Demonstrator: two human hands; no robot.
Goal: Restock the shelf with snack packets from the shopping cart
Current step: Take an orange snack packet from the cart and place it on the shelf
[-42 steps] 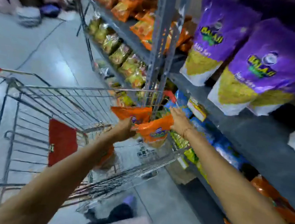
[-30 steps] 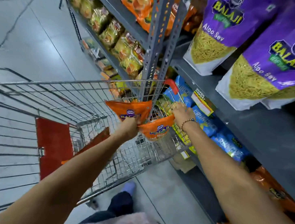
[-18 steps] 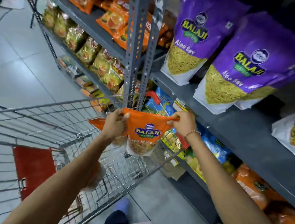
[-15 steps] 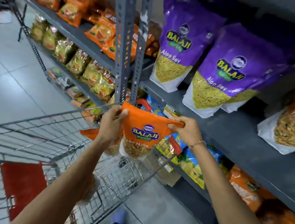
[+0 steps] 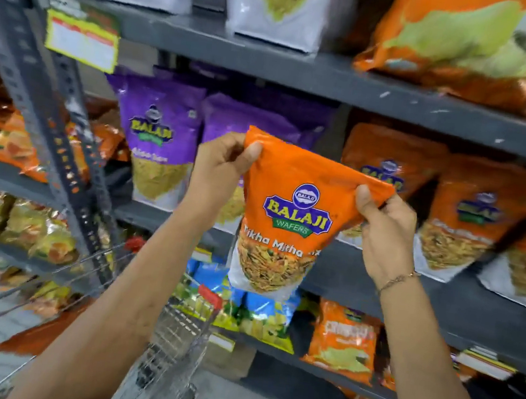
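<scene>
Two hands: both hold one orange packet (image 5: pixel 286 216) by its top corners.
Left hand (image 5: pixel 222 166): fingers pinched on the top left corner.
Right hand (image 5: pixel 385 230): fingers pinched on the top right corner.
Packet place: in the air in front of the grey shelf (image 5: pixel 443 299), between the purple packets (image 5: pixel 157 147) and the orange packets on the shelf (image 5: pixel 464 224).
Cart (image 5: pixel 175 332): below the shelf, near it.
Risk: the bag hangs by thin corners, so it may slip and fall.
Other risk: pushing it in may knock over packets beside it.
</scene>
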